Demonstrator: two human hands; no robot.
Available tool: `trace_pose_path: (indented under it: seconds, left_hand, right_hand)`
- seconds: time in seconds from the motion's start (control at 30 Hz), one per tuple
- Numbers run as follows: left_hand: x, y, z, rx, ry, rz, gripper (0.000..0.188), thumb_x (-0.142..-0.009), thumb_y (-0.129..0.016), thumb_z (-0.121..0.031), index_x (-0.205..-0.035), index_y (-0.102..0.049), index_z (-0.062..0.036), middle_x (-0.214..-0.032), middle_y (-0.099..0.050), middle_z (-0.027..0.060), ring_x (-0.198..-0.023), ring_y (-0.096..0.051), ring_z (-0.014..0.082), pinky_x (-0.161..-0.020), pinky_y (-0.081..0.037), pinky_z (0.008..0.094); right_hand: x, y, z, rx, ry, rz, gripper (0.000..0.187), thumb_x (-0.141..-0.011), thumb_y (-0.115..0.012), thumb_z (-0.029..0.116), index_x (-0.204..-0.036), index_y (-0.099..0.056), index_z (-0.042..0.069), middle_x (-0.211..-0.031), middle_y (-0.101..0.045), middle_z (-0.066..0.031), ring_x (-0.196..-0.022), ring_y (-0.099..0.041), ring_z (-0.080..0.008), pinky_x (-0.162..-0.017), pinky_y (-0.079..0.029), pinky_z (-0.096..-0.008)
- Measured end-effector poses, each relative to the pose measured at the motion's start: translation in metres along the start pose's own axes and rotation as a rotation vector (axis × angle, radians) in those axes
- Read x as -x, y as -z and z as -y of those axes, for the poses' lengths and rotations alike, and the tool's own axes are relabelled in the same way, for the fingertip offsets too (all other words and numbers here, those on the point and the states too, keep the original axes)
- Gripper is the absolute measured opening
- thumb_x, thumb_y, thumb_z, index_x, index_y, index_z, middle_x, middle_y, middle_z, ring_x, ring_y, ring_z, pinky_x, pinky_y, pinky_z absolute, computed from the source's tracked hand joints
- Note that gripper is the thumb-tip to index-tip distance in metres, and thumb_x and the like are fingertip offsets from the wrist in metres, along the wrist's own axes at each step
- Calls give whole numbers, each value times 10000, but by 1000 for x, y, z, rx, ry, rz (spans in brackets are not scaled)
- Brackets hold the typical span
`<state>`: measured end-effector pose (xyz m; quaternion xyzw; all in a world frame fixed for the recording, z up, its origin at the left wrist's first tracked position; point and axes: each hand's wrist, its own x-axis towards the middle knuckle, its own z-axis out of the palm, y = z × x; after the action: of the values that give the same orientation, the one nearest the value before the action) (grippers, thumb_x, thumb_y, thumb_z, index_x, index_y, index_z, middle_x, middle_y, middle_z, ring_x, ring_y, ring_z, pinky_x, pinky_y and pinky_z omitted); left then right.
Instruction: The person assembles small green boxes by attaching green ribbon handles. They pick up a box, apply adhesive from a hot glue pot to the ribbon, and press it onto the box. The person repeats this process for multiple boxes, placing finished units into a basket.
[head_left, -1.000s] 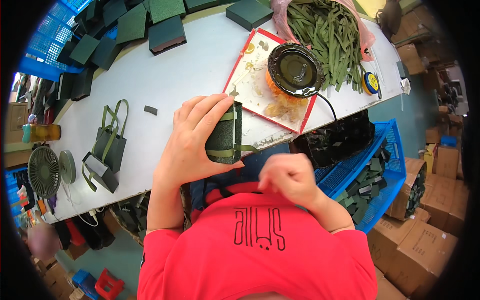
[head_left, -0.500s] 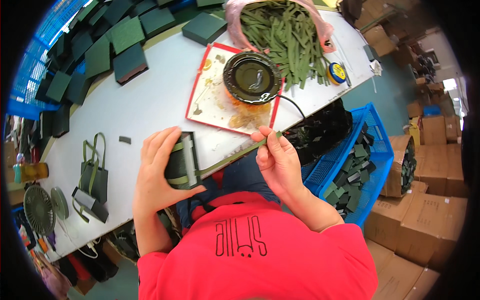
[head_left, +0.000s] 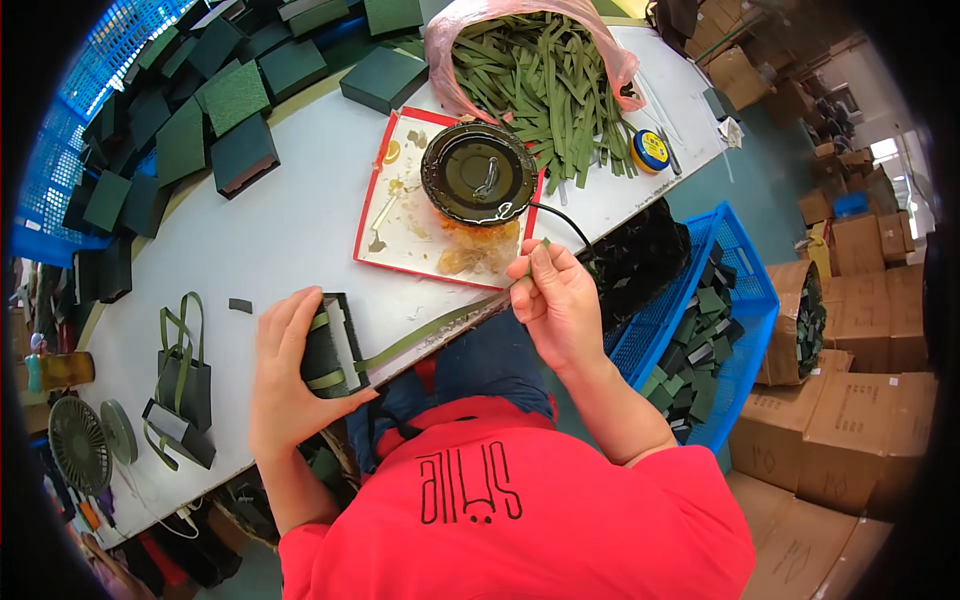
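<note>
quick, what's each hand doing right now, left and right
Left hand: closed around the dark green box at the table edge.
Right hand: pinch grip on the green ribbon strap running from the box.

Bare table (head_left: 270, 240) between dark green boxes (head_left: 215, 130) and red-rimmed tray (head_left: 372, 215): passable | glue pot (head_left: 478, 173) fills tray's right part | ribbon bag (head_left: 530, 60) blocks far edge | blue crate (head_left: 700, 320) obstructs right of table.
</note>
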<state>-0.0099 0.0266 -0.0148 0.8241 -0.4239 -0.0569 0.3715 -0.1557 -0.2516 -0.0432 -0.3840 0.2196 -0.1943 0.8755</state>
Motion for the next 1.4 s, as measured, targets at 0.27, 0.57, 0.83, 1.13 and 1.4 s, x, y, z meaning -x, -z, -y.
trace_pose_path:
  seconds: [0.27,0.57,0.83,1.13,1.4]
  left_hand:
    - [-14,-9,-14,14,-70,63,1034,-498,-949,-282,-1402,-517,-28,-1391,-534,143,-1284,-474,379,-1078,-380,477]
    - [-22,-17,-21,45,-130,91,1034,-483,-949,-284,-1390,-529,-23,-1385,-539,132,-1271,-477,368,-1073,-374,475]
    - [-26,-21,-28,40,-175,101,1003,-510,-936,-314,-1379,-529,-23,-1390,-535,114,-1262,-479,353,-1061,-374,472]
    - [-25,-22,-26,50,-153,104,1008,-501,-938,-295,-1381,-529,-24,-1393,-532,118,-1260,-478,353,-1056,-385,478]
    - [-24,-20,-23,49,-146,89,1002,-504,-940,-288,-1380,-533,-24,-1393,-534,124,-1270,-474,359,-1060,-384,478]
  right_hand:
    - [-5,-5,16,91,-80,47,266,-1023,-620,226,-1126,-619,-19,-850,-661,-48,-647,-630,-100,-546,-509,-230]
    - [-17,-7,18,311,-36,-51,234,-991,-672,201,-1060,-613,-14,-800,-643,-38,-591,-586,-85,-533,-497,-235]
    - [-37,2,9,358,-12,-34,222,-988,-674,237,-965,-621,22,-721,-586,9,-532,-488,-37,-442,-378,-200]
    - [-42,0,10,390,-31,-93,218,-968,-692,227,-906,-597,41,-684,-566,18,-494,-443,-31,-419,-327,-198]
    - [-32,-1,8,233,-5,-99,175,-968,-670,193,-900,-591,51,-696,-564,13,-519,-448,-35,-448,-316,-202]
